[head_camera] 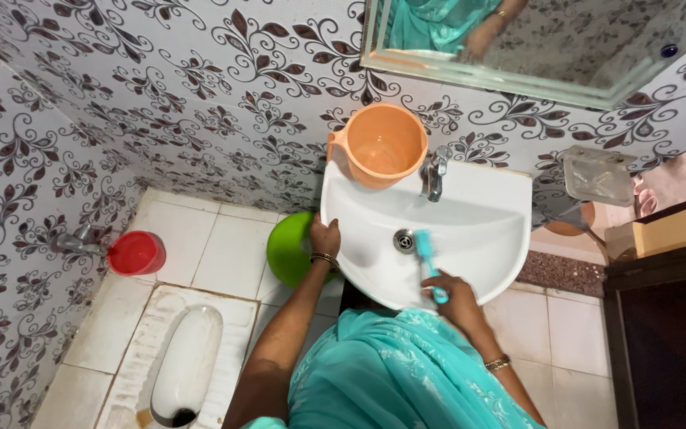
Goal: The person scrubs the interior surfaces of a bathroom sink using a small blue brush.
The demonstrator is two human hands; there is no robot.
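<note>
Two hands (pixel 391 266), one brush (pixel 429 262), one basin (pixel 486 214)

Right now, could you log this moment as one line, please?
left hand: grips sink rim | right hand: holds teal brush in basin

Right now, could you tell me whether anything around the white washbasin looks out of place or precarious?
Yes: the orange plastic mug sits tipped on the white ceramic washbasin's back rim beside the metal tap, mouth facing outward, so it looks unsteady. Nothing appears spilled or broken.
</note>
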